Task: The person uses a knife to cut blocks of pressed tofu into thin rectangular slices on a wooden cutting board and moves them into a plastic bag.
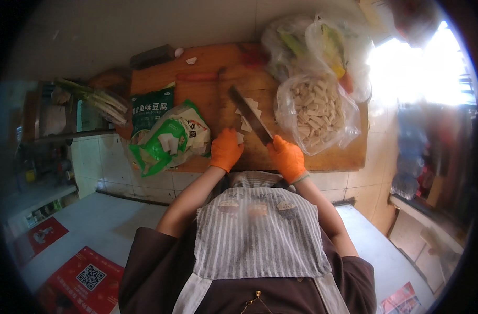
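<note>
My right hand (pixel 286 157), in an orange glove, grips a cleaver (pixel 251 116) whose blade slants up and left over a wooden cutting board (pixel 258 83). Thin white pieces of food (pixel 246 124) lie beside and partly beneath the blade. My left hand (pixel 226 150), also orange-gloved, rests at the board's near edge with its fingertips on a small white piece (pixel 239 137). Close to its left are an opened green and clear plastic food bag (pixel 156 147) with pale pieces inside and a dark green printed packet (pixel 152 108).
A clear bag of cut pale strips (pixel 317 112) sits on the board's right side, with bagged vegetables (pixel 321 47) behind. A carrot (pixel 197 76), garlic cloves (pixel 191 61) and a dark block (pixel 152 57) lie towards the wall. Green onions (pixel 97 100) are at the left.
</note>
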The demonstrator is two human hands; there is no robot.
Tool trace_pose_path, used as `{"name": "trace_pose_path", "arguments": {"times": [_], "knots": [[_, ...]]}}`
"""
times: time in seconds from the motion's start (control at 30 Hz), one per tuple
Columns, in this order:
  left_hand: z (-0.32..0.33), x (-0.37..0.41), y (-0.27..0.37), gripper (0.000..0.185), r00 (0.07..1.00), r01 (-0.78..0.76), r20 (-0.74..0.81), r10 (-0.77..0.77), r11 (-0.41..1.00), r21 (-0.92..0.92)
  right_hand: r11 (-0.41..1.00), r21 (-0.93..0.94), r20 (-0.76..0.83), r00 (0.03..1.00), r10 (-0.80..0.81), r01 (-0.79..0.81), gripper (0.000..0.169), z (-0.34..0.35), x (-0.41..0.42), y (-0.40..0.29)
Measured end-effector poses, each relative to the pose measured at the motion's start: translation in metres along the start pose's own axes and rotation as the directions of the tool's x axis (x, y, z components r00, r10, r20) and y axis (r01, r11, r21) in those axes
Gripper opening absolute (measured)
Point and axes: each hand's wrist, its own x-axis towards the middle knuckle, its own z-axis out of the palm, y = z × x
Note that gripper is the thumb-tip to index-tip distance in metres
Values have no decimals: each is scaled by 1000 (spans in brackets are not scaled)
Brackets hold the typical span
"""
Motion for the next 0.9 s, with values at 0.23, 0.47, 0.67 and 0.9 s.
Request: {"name": "trace_pose_path", "arguments": {"times": [0.23,0.47,0.67,0.9], "knots": [[27,0,5,49,963,158,-181,-202,960,-233,997,-51,55,997,-60,62,16,35,8,-3],[16,14,13,44,990,-13,-143,-16,980,-198,974,-211,24,997,-77,80,15,32,18,1],[44,22,13,48,972,44,-212,-105,960,-278,970,-225,92,993,-76,96,11,39,14,0],[35,13,19,65,957,0,-263,-123,906,-424,967,-232,37,995,-96,102,13,19,17,-6]]}}
